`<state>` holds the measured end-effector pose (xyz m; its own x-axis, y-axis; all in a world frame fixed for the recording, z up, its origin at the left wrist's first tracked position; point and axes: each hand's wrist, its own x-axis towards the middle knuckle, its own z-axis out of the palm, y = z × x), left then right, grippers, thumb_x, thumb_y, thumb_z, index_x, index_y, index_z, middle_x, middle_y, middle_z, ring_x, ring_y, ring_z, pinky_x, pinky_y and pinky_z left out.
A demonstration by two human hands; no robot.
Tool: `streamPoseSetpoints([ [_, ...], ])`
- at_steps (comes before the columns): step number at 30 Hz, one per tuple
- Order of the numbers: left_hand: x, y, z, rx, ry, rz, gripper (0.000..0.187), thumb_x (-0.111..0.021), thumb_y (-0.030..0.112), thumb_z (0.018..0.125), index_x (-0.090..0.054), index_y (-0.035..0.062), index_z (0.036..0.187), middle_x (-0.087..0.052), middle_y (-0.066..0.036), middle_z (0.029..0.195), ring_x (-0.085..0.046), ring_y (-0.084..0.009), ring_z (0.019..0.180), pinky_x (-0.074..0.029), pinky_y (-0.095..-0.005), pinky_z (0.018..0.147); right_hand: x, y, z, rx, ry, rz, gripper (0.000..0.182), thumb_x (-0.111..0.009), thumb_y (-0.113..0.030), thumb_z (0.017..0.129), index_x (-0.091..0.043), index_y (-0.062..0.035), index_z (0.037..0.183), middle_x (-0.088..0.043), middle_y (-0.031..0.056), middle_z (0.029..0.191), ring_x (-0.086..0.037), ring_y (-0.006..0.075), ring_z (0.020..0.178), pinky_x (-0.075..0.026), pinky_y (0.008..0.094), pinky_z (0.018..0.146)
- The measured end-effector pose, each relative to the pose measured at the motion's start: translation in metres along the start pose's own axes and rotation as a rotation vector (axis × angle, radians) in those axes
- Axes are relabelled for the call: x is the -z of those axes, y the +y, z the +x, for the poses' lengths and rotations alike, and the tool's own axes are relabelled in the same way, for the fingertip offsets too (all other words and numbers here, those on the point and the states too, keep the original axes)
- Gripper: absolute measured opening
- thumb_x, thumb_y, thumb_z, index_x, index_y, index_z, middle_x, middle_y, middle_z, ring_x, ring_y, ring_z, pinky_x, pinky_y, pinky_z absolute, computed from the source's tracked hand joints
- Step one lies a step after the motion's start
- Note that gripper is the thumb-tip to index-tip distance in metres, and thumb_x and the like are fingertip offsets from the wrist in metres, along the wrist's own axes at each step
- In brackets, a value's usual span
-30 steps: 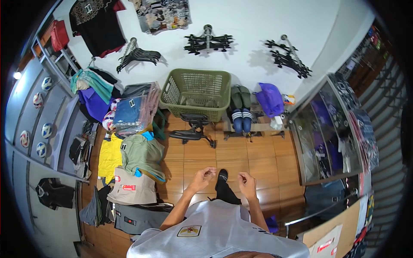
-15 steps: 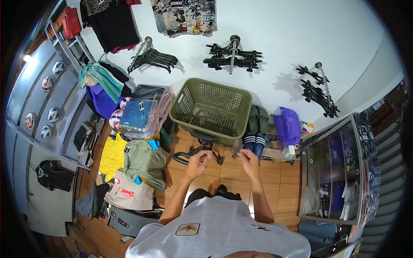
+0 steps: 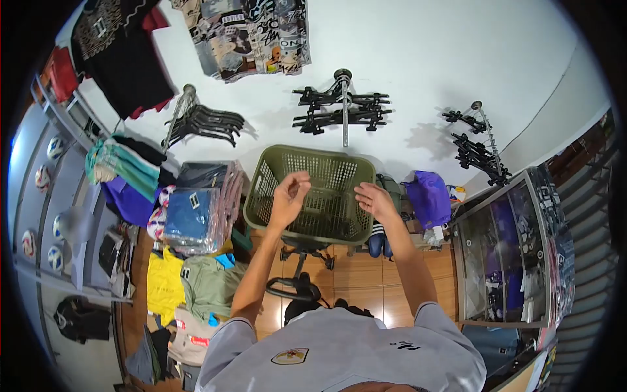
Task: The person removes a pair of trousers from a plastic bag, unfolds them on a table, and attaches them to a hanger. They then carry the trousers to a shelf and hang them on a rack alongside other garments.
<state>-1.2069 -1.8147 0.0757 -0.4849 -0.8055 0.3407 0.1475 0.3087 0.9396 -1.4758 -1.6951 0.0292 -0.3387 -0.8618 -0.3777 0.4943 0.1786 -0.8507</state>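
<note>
An olive-green plastic laundry basket with perforated walls stands against the wall in front of me. My left hand is raised over its left part, fingers loosely bent and nothing seen in them. Over the basket's right rim hovers my right hand, its fingers extended and apart, holding nothing. Beneath the basket, on the tiled floor, is a black wheeled base with a looped black part, close to my feet.
Folded clothes in plastic are stacked left of the basket, with a yellow shirt and green garment nearer. Black hangers hang on wall rods. Right are a purple bag, blue striped sandals and a glass cabinet.
Both hands have moved forward and up, from in front of the basket to over it, and spread slightly wider. The view has shifted, with my body closer to the basket.
</note>
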Motion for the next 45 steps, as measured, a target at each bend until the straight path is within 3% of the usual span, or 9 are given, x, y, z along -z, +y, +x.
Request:
streamPoseSetpoints([
  [5,0.019,-0.028,0.106,-0.043,0.070,0.135,0.059,-0.076,0.022,0.089,-0.048,0.0008,0.137,-0.057,-0.012,0.126,-0.059,-0.0211,0.107,-0.051,-0.0331,0.086,-0.006,-0.025,0.121,-0.020,0.005,0.322,0.032,-0.057,-0.025,0.099,-0.054,-0.0064,0.126,-0.063,0.0092,0.129,-0.062,0.0210,0.108,-0.051,0.0349,0.088],
  [9,0.021,-0.060,0.167,-0.205,0.202,0.429,0.057,-0.076,0.017,0.087,-0.050,0.0025,0.135,-0.059,-0.018,0.125,-0.062,-0.0321,0.106,-0.052,-0.0423,0.085,-0.022,-0.044,0.178,0.003,0.065,0.427,0.030,-0.056,-0.023,0.100,-0.051,-0.0072,0.125,-0.062,0.0096,0.129,-0.061,0.0232,0.109,-0.050,0.0374,0.090],
  [12,0.027,-0.069,0.191,-0.152,0.089,0.418,0.052,-0.076,0.019,0.087,-0.055,0.0042,0.133,-0.064,-0.014,0.117,-0.065,-0.0236,0.103,-0.053,-0.0293,0.068,-0.025,-0.053,0.204,0.053,0.038,0.503,0.032,-0.056,-0.022,0.100,-0.048,-0.0068,0.126,-0.060,0.0115,0.126,-0.062,0.0260,0.108,-0.053,0.0413,0.089],
  [13,0.027,-0.073,0.197,-0.252,0.103,0.432,0.040,-0.076,0.017,0.088,-0.063,0.0026,0.123,-0.070,-0.012,0.102,-0.068,-0.0195,0.087,-0.052,-0.0289,0.065,-0.026,-0.055,0.211,0.074,0.014,0.530,0.032,-0.055,-0.022,0.100,-0.047,-0.0066,0.127,-0.059,0.0123,0.124,-0.063,0.0273,0.108,-0.055,0.0431,0.089],
  [19,0.031,-0.049,0.204,-0.152,0.079,0.329,0.021,-0.075,0.014,0.089,-0.072,0.0012,0.105,-0.072,-0.012,0.086,-0.063,-0.0158,0.067,-0.050,-0.0277,0.059,-0.044,-0.069,0.218,0.103,0.049,0.542,0.030,-0.052,-0.023,0.103,-0.048,-0.0047,0.126,-0.061,0.0156,0.111,-0.067,0.0278,0.097,-0.061,0.0424,0.082],
  [25,0.044,-0.042,0.224,-0.252,0.024,0.362,0.022,-0.075,0.016,0.088,-0.072,0.0021,0.104,-0.072,-0.017,0.094,-0.068,-0.0239,0.075,-0.053,-0.0338,0.068,-0.050,-0.063,0.211,0.171,0.103,0.417,0.020,-0.051,-0.028,0.105,-0.048,-0.0080,0.104,-0.064,0.0121,0.106,-0.068,0.0230,0.090,-0.062,0.0380,0.080],
  [31,0.055,-0.040,0.240,-0.186,-0.006,0.363,0.022,-0.074,0.018,0.089,-0.072,0.0026,0.105,-0.071,-0.016,0.087,-0.066,-0.0230,0.071,-0.052,-0.0336,0.067,-0.065,-0.065,0.196,0.325,0.208,0.397,0.016,-0.053,-0.024,0.104,-0.048,-0.0109,0.099,-0.063,0.0084,0.101,-0.067,0.0232,0.096,-0.063,0.0408,0.084],
  [37,0.059,-0.048,0.244,-0.068,-0.064,0.312,0.023,-0.074,0.019,0.091,-0.072,0.0037,0.107,-0.071,-0.013,0.082,-0.061,-0.0155,0.066,-0.051,-0.0301,0.064,-0.054,-0.061,0.203,0.413,0.147,0.418,0.018,-0.060,-0.027,0.101,-0.050,-0.0130,0.096,-0.061,0.0048,0.092,-0.065,0.0184,0.082,-0.063,0.0351,0.081],
  [45,0.057,-0.062,0.240,-0.108,-0.079,0.215,0.024,-0.073,0.018,0.092,-0.071,0.0016,0.109,-0.067,-0.007,0.080,-0.056,-0.0093,0.067,-0.046,-0.0251,0.061,-0.063,-0.067,0.202,0.457,0.088,0.468,0.015,-0.062,-0.026,0.100,-0.053,-0.0137,0.097,-0.063,0.0034,0.093,-0.066,0.0185,0.086,-0.062,0.0366,0.085],
])
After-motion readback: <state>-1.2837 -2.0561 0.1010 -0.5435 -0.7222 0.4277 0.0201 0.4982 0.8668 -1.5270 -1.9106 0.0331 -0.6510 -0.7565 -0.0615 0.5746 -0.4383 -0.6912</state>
